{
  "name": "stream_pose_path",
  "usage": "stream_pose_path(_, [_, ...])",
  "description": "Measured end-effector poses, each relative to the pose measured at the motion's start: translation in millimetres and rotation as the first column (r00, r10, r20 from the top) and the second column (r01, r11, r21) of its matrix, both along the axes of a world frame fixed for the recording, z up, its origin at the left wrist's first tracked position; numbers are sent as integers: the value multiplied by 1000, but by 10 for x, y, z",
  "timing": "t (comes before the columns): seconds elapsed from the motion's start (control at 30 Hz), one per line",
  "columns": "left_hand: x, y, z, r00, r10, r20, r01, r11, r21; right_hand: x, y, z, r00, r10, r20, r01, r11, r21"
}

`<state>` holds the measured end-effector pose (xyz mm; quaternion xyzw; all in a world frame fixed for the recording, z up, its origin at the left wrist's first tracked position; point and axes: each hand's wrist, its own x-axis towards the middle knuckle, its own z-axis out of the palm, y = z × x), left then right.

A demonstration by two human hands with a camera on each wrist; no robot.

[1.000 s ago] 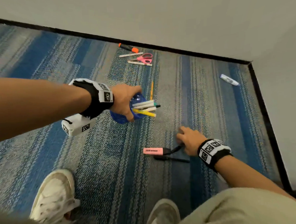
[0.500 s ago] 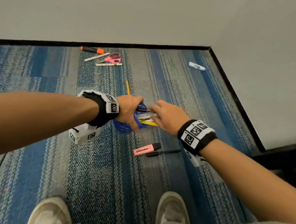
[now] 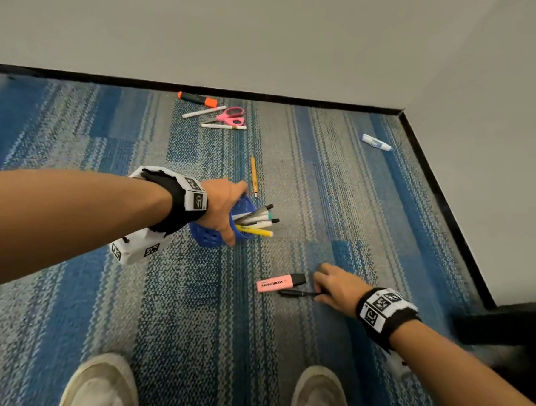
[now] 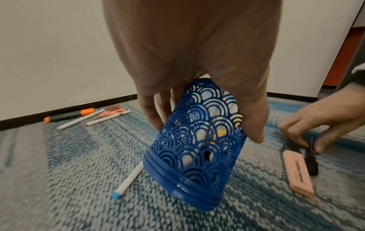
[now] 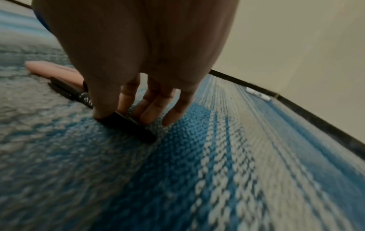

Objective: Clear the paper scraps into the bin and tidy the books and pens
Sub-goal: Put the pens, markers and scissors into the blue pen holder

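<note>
From the head camera, the left hand (image 3: 222, 210) grips a blue pen holder (image 3: 214, 233) tilted toward the right hand (image 3: 335, 287), likely to ease loading; loose pens lie on the carpet (image 3: 79, 305).

The left wrist view shows fingers (image 4: 254, 125) wrapped around the holder's lattice above the floor, a pink highlighter (image 4: 297, 173) just beside.

The right wrist view shows thumb and fingertips (image 5: 150, 115) pinching a black pen (image 5: 126, 123) on the floor, apparently the next item bound for the holder.
</note>
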<state>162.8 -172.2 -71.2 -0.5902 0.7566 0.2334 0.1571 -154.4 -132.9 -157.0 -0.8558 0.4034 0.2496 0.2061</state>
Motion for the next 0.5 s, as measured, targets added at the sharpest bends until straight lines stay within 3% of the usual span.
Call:
stream_pose_path(0.2, [351, 106, 18, 996, 55, 77, -57, 998, 26, 250, -391, 409, 984, 11, -179, -10, 1000, 7])
stream_pose_path(0.37, [780, 31, 138, 987, 141, 75, -140, 990, -24, 712, -841, 984, 921, 23, -390, -18, 1000, 17])
stream_pose_path(0.43, [978, 8, 139, 985, 147, 87, -145, 989, -28, 970, -1020, 1172, 927, -67, -369, 68, 998, -8])
stream_pose_path(0.5, [1150, -10, 132, 983, 148, 105, -146, 989, -23, 1257, -1177, 1294, 962, -153, -226, 142, 988, -66])
